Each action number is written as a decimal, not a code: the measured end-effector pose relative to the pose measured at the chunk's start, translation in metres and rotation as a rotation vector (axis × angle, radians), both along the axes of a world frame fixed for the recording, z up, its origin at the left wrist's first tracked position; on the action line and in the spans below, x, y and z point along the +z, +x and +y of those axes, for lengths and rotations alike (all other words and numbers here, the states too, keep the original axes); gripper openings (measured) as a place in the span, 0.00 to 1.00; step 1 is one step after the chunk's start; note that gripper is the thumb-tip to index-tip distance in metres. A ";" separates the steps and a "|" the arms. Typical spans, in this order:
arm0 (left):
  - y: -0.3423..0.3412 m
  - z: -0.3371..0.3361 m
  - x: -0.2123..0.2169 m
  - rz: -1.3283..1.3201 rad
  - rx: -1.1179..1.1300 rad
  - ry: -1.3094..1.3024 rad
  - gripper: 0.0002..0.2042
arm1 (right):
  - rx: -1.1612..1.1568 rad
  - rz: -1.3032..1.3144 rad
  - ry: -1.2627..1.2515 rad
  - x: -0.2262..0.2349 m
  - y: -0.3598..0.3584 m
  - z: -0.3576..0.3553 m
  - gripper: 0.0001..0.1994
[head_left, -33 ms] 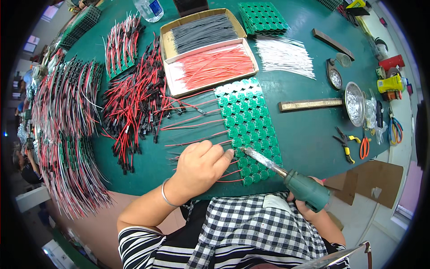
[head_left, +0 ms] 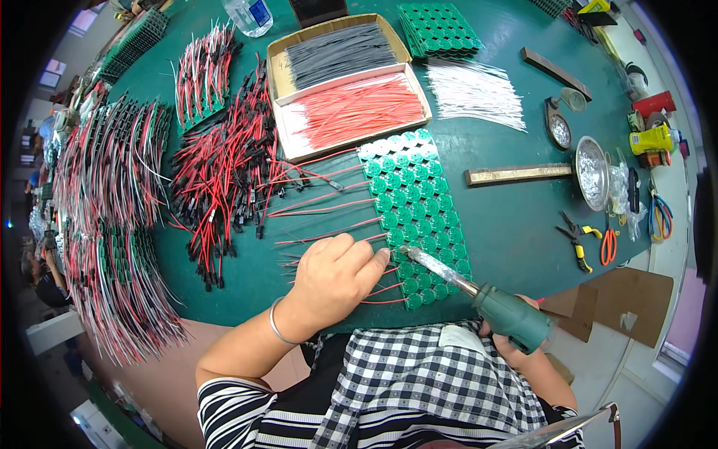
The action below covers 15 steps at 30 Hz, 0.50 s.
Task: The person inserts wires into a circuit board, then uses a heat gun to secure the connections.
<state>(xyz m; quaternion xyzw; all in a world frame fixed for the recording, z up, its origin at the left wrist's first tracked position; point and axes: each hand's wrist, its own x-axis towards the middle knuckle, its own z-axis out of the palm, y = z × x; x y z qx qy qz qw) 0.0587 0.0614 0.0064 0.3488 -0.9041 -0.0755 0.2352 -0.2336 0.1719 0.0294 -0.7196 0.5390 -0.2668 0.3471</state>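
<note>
A panel of round green circuit boards point(head_left: 423, 221) lies before me, with red and dark wires point(head_left: 329, 208) running off its left edge. My left hand point(head_left: 338, 275) is closed in a pinch at that edge, apparently on a wire; its fingers mostly hide what they hold. In my right hand point(head_left: 510, 346) is the green handle of a large soldering iron point(head_left: 449, 274). The iron's silvery tip points left and rests at the boards beside my left fingertips. Whether it touches a joint is too small to tell.
Boxes of black wires point(head_left: 340, 56) and red wires point(head_left: 363, 108) stand beyond the panel, white wires point(head_left: 477, 93) beside them. Leftward lie heaped red-black leads point(head_left: 228, 161) and wired boards point(head_left: 112, 168). A metal bowl point(head_left: 591, 173), pliers point(head_left: 574, 241) and scissors point(head_left: 609, 247) are at right.
The soldering iron's tip has shifted very slightly to the right. My left hand stays at the panel's edge.
</note>
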 end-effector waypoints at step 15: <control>-0.001 0.002 -0.003 -0.008 -0.008 -0.003 0.10 | -0.053 -0.082 0.110 -0.004 0.005 0.004 0.15</control>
